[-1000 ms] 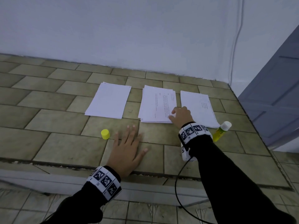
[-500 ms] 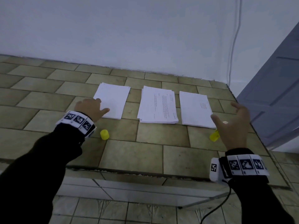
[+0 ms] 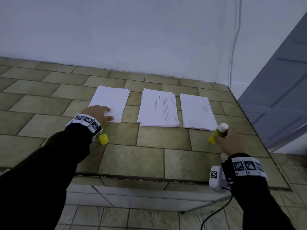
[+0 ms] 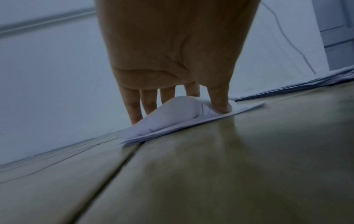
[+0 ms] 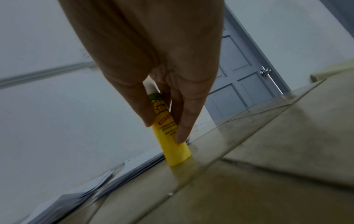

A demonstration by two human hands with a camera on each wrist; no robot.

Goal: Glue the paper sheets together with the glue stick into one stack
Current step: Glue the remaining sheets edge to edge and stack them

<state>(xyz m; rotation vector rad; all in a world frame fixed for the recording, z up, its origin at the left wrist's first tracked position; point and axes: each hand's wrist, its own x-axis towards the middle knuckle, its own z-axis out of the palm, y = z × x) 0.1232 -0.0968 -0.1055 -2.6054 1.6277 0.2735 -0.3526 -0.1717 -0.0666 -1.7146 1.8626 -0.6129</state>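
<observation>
Three white paper piles lie in a row on the tiled counter: left pile (image 3: pixel 113 100), middle printed pile (image 3: pixel 157 108), right pile (image 3: pixel 197 112). My left hand (image 3: pixel 108 114) sits on the left pile's near corner. In the left wrist view the left hand (image 4: pixel 178 112) pinches the top sheet (image 4: pixel 172 115), which bows up between thumb and fingers. My right hand (image 3: pixel 221 137) grips the yellow glue stick (image 3: pixel 220 131) beside the right pile. The stick (image 5: pixel 172 148) is uncapped and tilted, with its base on the counter. Its yellow cap (image 3: pixel 103 139) stands by my left wrist.
The counter's front edge (image 3: pixel 149 177) runs below my wrists. A white wall stands behind the papers, with a thin cable (image 3: pixel 234 47) hanging down it. A grey door (image 3: pixel 279 97) is at the right, past the counter's end.
My left hand slid from beside the left pile onto its near corner and bunched the top sheet. My right hand dropped from above the counter and closed round the glue stick.
</observation>
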